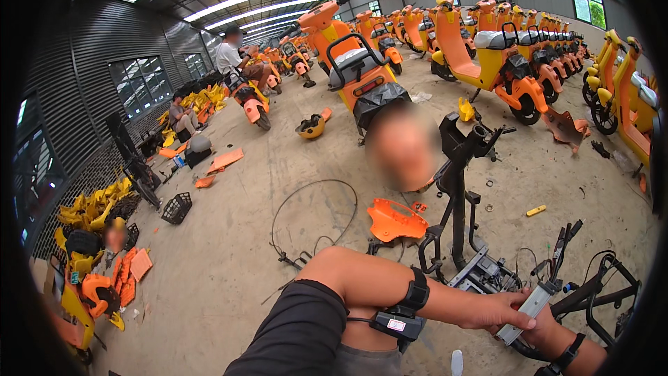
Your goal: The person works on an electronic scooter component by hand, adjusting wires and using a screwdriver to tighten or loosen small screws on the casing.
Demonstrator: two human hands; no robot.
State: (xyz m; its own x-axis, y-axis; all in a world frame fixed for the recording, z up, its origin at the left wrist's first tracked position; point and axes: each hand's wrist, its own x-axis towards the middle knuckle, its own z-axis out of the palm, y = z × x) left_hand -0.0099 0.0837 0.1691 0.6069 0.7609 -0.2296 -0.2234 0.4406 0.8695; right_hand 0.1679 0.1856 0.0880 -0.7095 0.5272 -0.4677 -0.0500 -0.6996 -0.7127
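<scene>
Clamps fingers of left hand (502, 311) and right hand (547, 334) on silver box (538, 300). Has bare frame (456, 219) between box and orange panel (394, 221).

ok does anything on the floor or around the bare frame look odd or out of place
Yes. A curved orange body panel lies loose on the concrete floor, and a long cable sprawls in a loop nearby. The scooter frame looks stripped, lacking the bright body panels seen on the parked scooters.
</scene>
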